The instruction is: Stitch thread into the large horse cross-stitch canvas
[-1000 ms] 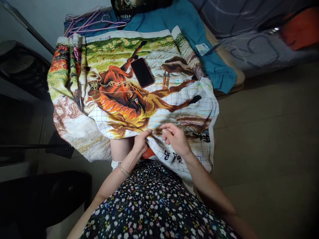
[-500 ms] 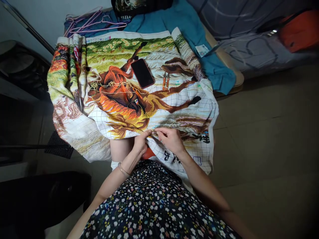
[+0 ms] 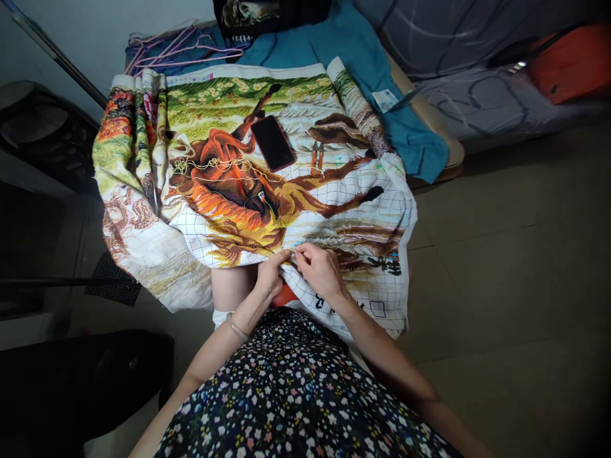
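A large cross-stitch cloth with a horse picture and a printed grid spreads over my lap and the low surface ahead. At its near folded edge, my left hand pinches the fabric between thumb and fingers. Close beside it, my right hand is closed in a pinch at the same spot; whatever its fingertips hold is too small to make out. Yellow thread lies loosely over the stitched horse. Farther up the cloth rest a dark phone and small orange thread snips.
Pink hangers lie at the back left on a teal sheet. Rolled cloth ends flank the picture. A black bag sits behind, and an orange bag lies at the far right. Tiled floor extends to the right.
My right hand has drawn slightly left and turned, its fingertips staying near my left thumb. My left hand keeps its hold on the cloth. The view has shifted a little.
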The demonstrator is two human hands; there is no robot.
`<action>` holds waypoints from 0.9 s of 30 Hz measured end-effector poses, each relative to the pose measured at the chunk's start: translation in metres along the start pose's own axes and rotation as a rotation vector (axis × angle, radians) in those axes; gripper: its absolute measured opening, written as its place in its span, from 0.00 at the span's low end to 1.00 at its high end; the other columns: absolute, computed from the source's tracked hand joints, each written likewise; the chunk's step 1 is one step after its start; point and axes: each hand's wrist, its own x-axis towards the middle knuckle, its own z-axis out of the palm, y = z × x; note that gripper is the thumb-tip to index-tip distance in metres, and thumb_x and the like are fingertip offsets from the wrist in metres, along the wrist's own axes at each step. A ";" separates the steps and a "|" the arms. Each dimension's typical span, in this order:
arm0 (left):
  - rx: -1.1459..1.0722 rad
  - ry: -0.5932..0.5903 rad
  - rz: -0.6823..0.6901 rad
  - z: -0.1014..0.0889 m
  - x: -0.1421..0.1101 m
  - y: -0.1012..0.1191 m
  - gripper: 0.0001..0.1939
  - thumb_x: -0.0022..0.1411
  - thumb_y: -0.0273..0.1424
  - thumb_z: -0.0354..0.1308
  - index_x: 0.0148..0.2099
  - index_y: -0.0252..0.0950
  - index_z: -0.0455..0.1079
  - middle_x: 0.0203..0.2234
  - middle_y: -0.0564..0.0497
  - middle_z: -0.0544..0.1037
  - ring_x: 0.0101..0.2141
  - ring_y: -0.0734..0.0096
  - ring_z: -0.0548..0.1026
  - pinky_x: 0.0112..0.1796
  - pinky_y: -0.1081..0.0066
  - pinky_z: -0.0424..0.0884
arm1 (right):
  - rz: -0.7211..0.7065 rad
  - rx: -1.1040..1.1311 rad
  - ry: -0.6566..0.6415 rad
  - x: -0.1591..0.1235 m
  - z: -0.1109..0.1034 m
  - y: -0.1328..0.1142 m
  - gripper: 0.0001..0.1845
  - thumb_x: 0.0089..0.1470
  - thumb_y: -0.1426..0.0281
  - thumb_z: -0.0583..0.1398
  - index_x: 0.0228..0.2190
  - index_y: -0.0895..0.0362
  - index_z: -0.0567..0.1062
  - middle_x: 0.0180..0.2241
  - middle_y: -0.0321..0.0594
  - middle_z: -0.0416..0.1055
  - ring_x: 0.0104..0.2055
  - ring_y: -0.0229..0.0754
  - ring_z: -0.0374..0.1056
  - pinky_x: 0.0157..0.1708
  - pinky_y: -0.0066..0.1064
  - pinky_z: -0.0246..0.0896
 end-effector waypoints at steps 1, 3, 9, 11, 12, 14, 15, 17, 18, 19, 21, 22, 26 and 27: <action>0.001 0.000 0.003 0.000 0.000 0.000 0.14 0.35 0.27 0.70 0.29 0.33 0.72 0.23 0.52 0.76 0.33 0.66 0.76 0.45 0.65 0.66 | 0.027 0.043 -0.001 -0.001 0.002 0.001 0.09 0.55 0.72 0.55 0.32 0.56 0.77 0.22 0.38 0.74 0.22 0.39 0.67 0.27 0.29 0.59; -0.003 0.004 0.016 0.001 -0.001 0.000 0.15 0.36 0.26 0.70 0.30 0.33 0.72 0.24 0.51 0.77 0.33 0.67 0.76 0.46 0.65 0.66 | 0.068 0.129 0.003 -0.004 0.007 0.005 0.08 0.55 0.70 0.56 0.31 0.56 0.75 0.23 0.38 0.75 0.24 0.39 0.68 0.27 0.29 0.60; -0.012 0.019 0.022 0.002 0.000 -0.001 0.14 0.36 0.25 0.70 0.29 0.33 0.72 0.24 0.51 0.77 0.34 0.67 0.75 0.48 0.64 0.66 | 0.096 0.286 0.044 -0.007 0.016 0.019 0.07 0.53 0.66 0.60 0.28 0.56 0.75 0.28 0.39 0.76 0.29 0.40 0.71 0.32 0.30 0.65; -0.010 0.012 0.015 0.002 0.000 -0.001 0.14 0.36 0.25 0.70 0.29 0.32 0.72 0.24 0.51 0.77 0.35 0.67 0.76 0.48 0.64 0.66 | 0.104 0.325 0.064 -0.006 0.019 0.020 0.07 0.52 0.66 0.60 0.27 0.56 0.75 0.27 0.39 0.76 0.29 0.40 0.71 0.32 0.30 0.65; -0.010 0.008 0.013 0.002 0.000 -0.001 0.14 0.36 0.26 0.70 0.29 0.33 0.72 0.24 0.51 0.77 0.35 0.67 0.76 0.48 0.64 0.66 | 0.110 0.342 0.075 -0.006 0.020 0.020 0.07 0.52 0.66 0.60 0.27 0.56 0.75 0.27 0.39 0.76 0.29 0.41 0.71 0.31 0.30 0.65; -0.009 0.003 0.011 0.002 0.000 0.000 0.13 0.36 0.26 0.70 0.29 0.33 0.73 0.24 0.51 0.77 0.33 0.68 0.75 0.48 0.64 0.66 | 0.122 0.365 0.093 -0.005 0.022 0.019 0.08 0.52 0.66 0.60 0.27 0.56 0.76 0.27 0.39 0.76 0.29 0.41 0.71 0.31 0.30 0.65; -0.010 0.004 0.013 0.002 -0.001 0.000 0.13 0.36 0.26 0.70 0.28 0.33 0.73 0.24 0.51 0.77 0.33 0.68 0.75 0.47 0.64 0.66 | 0.127 0.368 0.098 -0.005 0.022 0.018 0.08 0.52 0.66 0.59 0.27 0.56 0.76 0.27 0.40 0.76 0.29 0.41 0.71 0.31 0.30 0.65; -0.012 0.013 0.024 0.002 -0.001 0.000 0.13 0.36 0.25 0.70 0.28 0.33 0.72 0.25 0.51 0.77 0.32 0.69 0.75 0.47 0.64 0.66 | 0.127 0.364 0.099 -0.004 0.021 0.017 0.08 0.52 0.66 0.59 0.27 0.56 0.77 0.27 0.40 0.76 0.29 0.42 0.71 0.31 0.31 0.66; -0.013 0.018 0.028 0.003 -0.001 0.000 0.13 0.35 0.25 0.69 0.28 0.33 0.72 0.25 0.51 0.77 0.32 0.69 0.75 0.47 0.64 0.66 | 0.122 0.360 0.096 -0.003 0.020 0.016 0.08 0.52 0.67 0.59 0.27 0.56 0.77 0.27 0.40 0.77 0.29 0.42 0.71 0.31 0.31 0.66; -0.013 0.021 0.029 0.003 -0.001 -0.001 0.13 0.35 0.25 0.69 0.28 0.33 0.72 0.25 0.51 0.77 0.32 0.68 0.75 0.47 0.64 0.65 | 0.116 0.356 0.091 -0.003 0.019 0.016 0.08 0.52 0.67 0.59 0.27 0.57 0.78 0.27 0.40 0.77 0.29 0.41 0.71 0.32 0.31 0.66; -0.011 0.023 0.025 0.003 0.000 -0.001 0.13 0.35 0.25 0.69 0.27 0.33 0.72 0.24 0.51 0.77 0.32 0.68 0.75 0.47 0.64 0.65 | 0.099 0.344 0.083 -0.002 0.017 0.015 0.08 0.51 0.68 0.59 0.28 0.57 0.78 0.28 0.40 0.77 0.29 0.41 0.71 0.33 0.32 0.66; -0.010 0.020 0.022 0.003 0.000 -0.001 0.13 0.35 0.25 0.69 0.27 0.33 0.72 0.24 0.51 0.77 0.32 0.68 0.75 0.48 0.64 0.65 | 0.090 0.335 0.081 -0.002 0.016 0.016 0.08 0.51 0.69 0.59 0.28 0.57 0.79 0.28 0.41 0.77 0.29 0.42 0.71 0.34 0.32 0.66; -0.020 0.006 0.023 0.003 0.000 -0.001 0.12 0.34 0.25 0.69 0.26 0.33 0.72 0.23 0.51 0.77 0.32 0.69 0.75 0.48 0.65 0.66 | 0.047 0.296 0.084 -0.002 0.014 0.018 0.09 0.51 0.71 0.58 0.29 0.56 0.80 0.32 0.42 0.78 0.33 0.43 0.72 0.38 0.33 0.66; -0.023 0.006 0.024 0.004 -0.001 -0.001 0.12 0.34 0.25 0.69 0.26 0.32 0.72 0.23 0.51 0.77 0.32 0.69 0.75 0.48 0.65 0.66 | 0.039 0.288 0.084 -0.002 0.014 0.018 0.09 0.51 0.71 0.58 0.30 0.56 0.80 0.32 0.42 0.78 0.33 0.43 0.72 0.38 0.34 0.66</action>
